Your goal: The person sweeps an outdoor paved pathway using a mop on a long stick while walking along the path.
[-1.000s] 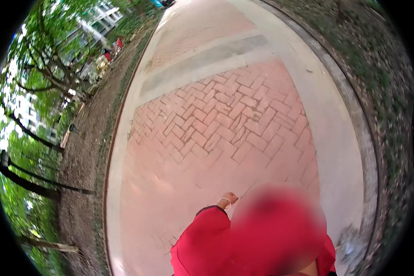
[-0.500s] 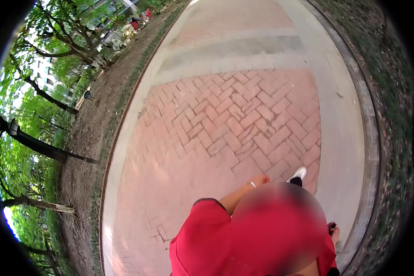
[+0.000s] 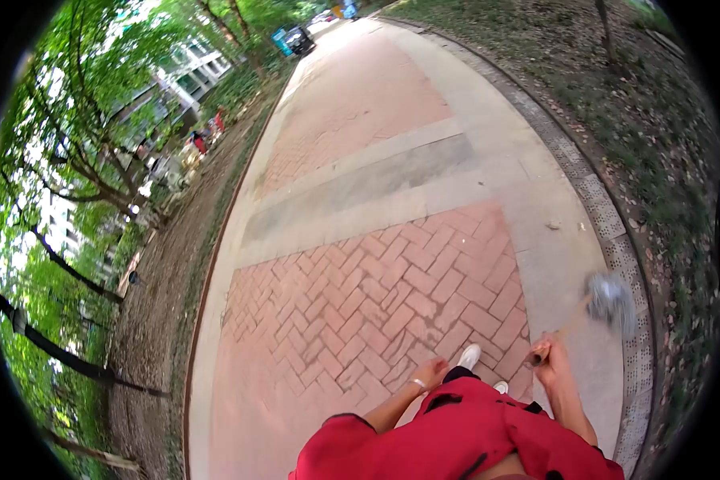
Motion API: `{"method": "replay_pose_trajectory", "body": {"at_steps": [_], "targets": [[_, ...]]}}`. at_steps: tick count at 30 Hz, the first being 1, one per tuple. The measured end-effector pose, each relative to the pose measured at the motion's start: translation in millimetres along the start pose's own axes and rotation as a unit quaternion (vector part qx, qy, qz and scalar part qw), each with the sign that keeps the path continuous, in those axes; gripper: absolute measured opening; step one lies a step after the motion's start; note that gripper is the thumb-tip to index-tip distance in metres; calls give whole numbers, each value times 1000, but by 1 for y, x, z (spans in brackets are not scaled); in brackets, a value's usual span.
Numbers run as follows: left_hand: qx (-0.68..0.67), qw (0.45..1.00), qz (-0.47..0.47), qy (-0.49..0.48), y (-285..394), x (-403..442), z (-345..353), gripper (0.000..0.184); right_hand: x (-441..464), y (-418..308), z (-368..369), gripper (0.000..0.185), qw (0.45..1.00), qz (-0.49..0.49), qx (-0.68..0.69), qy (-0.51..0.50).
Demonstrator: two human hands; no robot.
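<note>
My right hand point(image 3: 549, 357) is wrapped round the dark end of a handle. A thin, pale, smeared shaft runs up and right from it to a grey, blurred head point(image 3: 612, 302) over the path's right side, close to the kerb. What this head is made of is too blurred to tell. Lower in the middle, my left hand point(image 3: 431, 373), with a white bracelet at the wrist, hangs over the red bricks point(image 3: 368, 280) in front of my red clothing. Its fingers are curled in, with nothing visible in them. White shoes point(image 3: 470, 357) show between my hands.
The brick and concrete path point(image 3: 360, 180) runs ahead between a thin left edging and a perforated kerb strip point(image 3: 596, 192) on the right. Leaf-strewn ground with grass point(image 3: 616, 104) borders it. Trees and a dark lamp post stand left. Dark and blue objects point(image 3: 298, 40) are far ahead.
My right hand and the handle have come into fuller view, and the grey head has appeared further forward on the right. The view has tilted up, showing more path ahead.
</note>
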State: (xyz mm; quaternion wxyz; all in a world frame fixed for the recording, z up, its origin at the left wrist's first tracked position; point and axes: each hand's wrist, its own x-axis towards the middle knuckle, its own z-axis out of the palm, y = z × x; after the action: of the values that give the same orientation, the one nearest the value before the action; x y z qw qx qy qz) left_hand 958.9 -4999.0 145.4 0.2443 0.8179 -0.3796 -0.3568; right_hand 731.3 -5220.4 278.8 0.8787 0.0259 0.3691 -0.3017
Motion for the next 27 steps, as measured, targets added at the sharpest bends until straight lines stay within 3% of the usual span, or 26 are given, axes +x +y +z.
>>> {"method": "replay_pose_trajectory", "body": {"at_steps": [3,4,5,6,7,8,9,10,11,14,16,17,19,21,23,27], "targets": [[77,977,198,-30,76,87,-6,23,36,-63,-47,19,988,28,115,-100],[71,956,282,-29,105,110,-4,22,21,-75,-49,14,990,2,115,-82],[97,952,282,-73,141,130,-6,33,2,-95,-49,10,991,-29,120,-58],[103,926,355,-81,154,161,8,46,-22,-99,-46,10,986,-59,152,-27],[112,911,377,-127,196,173,9,51,-46,-91,-33,3,989,-64,131,-13],[123,894,396,-169,243,178,6,56,-64,-77,-20,8,992,-61,112,-2],[131,844,488,-179,273,187,13,61,-77,-60,-11,8,986,-84,142,18],[130,787,575,-181,297,194,23,66,-89,-42,-2,14,991,-106,70,50],[124,777,582,-207,317,198,35,66,-97,-29,10,21,989,-119,-7,82],[72,620,733,-272,343,201,74,46,-115,17,49,27,977,-123,-62,164],[376,416,648,-516,335,200,105,18,-121,51,55,29,966,-159,-40,201],[372,394,653,-529,322,191,117,18,-125,63,57,31,956,-186,-46,224],[300,447,679,-499,292,166,133,30,-141,79,63,35,946,-204,-17,251],[286,412,689,-523,276,128,140,29,-171,96,69,37,934,-189,8,302],[267,363,705,-548,259,93,142,28,-193,133,61,51,914,-197,17,355],[231,273,712,-605,237,22,148,25,-236,222,79,59,797,-385,-28,464]]}}
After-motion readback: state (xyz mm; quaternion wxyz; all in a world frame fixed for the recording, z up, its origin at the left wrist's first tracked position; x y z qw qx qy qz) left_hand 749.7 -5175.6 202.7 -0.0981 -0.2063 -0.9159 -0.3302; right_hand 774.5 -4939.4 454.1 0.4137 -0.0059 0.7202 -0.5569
